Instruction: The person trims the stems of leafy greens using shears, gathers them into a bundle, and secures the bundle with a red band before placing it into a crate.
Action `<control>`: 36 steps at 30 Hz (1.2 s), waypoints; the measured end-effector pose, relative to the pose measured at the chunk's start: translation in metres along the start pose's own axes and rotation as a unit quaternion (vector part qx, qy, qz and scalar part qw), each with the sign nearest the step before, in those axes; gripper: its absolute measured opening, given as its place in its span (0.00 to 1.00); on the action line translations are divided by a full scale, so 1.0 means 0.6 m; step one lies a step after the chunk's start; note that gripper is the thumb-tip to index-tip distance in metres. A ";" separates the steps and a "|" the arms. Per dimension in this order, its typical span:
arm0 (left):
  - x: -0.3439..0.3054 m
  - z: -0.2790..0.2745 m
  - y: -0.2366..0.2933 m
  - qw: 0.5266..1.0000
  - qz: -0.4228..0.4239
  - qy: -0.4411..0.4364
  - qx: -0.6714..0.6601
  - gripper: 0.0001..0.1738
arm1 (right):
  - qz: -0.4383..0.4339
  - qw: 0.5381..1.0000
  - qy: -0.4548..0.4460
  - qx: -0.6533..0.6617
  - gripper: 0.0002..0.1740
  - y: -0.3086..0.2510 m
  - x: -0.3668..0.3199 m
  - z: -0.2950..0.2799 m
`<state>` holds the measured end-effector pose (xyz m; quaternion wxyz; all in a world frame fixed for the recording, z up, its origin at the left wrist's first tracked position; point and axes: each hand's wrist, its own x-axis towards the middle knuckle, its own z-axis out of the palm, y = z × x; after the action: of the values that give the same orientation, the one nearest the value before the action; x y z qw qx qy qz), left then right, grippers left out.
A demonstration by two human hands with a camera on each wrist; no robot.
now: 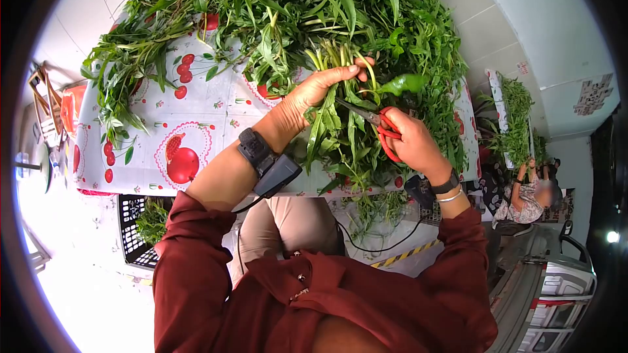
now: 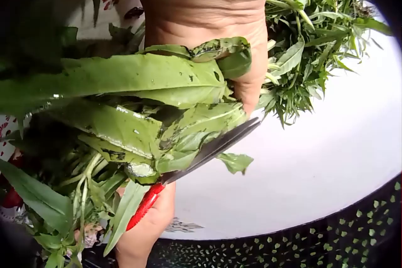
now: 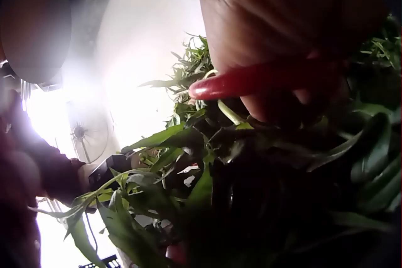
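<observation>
My left hand (image 1: pixel 318 87) grips a bunch of long-leaved green stems (image 1: pixel 329 123); pale stem ends poke out beyond the thumb, and leaves hang toward me. Red-handled scissors (image 1: pixel 386 142) are held in my right hand (image 1: pixel 415 144), just right of the bunch. In the left wrist view, the dark scissor blades (image 2: pixel 210 152) reach along the leaves (image 2: pixel 144 82), with their tips right by the left hand's fingers. The right wrist view is dark, with a red handle loop (image 3: pixel 245 82) across the hand and leaves below it.
A large heap of greens (image 1: pixel 288 0) covers the far and right parts of the table, whose cloth (image 1: pixel 226 117) has a fruit print. Below its left edge stands a black crate (image 1: pixel 134 238) holding more greens. Another person (image 1: pixel 526 199) sits at the right by another greens-laden table.
</observation>
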<state>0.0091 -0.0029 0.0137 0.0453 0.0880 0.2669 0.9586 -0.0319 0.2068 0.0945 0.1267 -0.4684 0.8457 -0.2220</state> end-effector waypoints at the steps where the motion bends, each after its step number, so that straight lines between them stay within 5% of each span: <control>1: -0.003 0.002 0.001 1.000 -0.010 0.014 0.005 0.21 | 0.000 1.000 0.000 0.000 0.16 0.007 0.000 0.003; 3: -0.006 0.006 0.002 0.999 -0.019 0.028 0.010 0.20 | -0.070 0.995 0.038 -0.062 0.15 0.025 -0.003 0.010; 12: -0.012 0.005 0.012 0.995 -0.097 0.001 -0.019 0.15 | -0.029 0.998 0.015 -0.048 0.15 0.038 -0.014 0.004; 14: -0.004 -0.001 -0.003 0.995 -0.018 0.086 0.053 0.13 | 0.003 1.000 0.009 -0.021 0.16 0.021 -0.015 -0.007; 17: 0.007 -0.009 -0.009 0.994 0.036 0.029 0.100 0.12 | 0.034 0.999 0.010 0.010 0.17 0.013 -0.023 -0.011; 22: 0.001 0.006 -0.006 0.998 0.030 0.006 0.049 0.10 | 0.008 0.999 0.047 0.002 0.17 0.024 -0.034 -0.008; 24: -0.002 0.005 -0.005 0.997 0.017 0.043 0.064 0.11 | 0.064 0.996 0.040 0.050 0.15 0.021 -0.039 -0.013; 26: -0.004 0.007 -0.006 0.988 0.013 0.093 0.126 0.13 | 0.063 0.993 0.072 0.063 0.14 0.030 -0.048 -0.018; 29: -0.011 0.025 -0.005 0.993 -0.003 0.119 0.027 0.14 | 0.041 0.982 0.149 0.112 0.07 0.036 -0.045 -0.049; 32: -0.003 0.003 -0.013 0.989 -0.022 0.149 0.004 0.17 | 0.053 0.928 0.219 0.295 0.05 0.051 -0.017 -0.104; 36: -0.002 -0.003 -0.011 0.990 -0.019 0.138 0.012 0.11 | 0.069 0.921 0.273 0.270 0.06 0.077 0.046 -0.177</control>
<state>0.0101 0.0016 0.0084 0.0248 -0.0495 0.2841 0.9572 -0.1254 0.2318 0.1640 0.0274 -0.2785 0.7858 -0.5515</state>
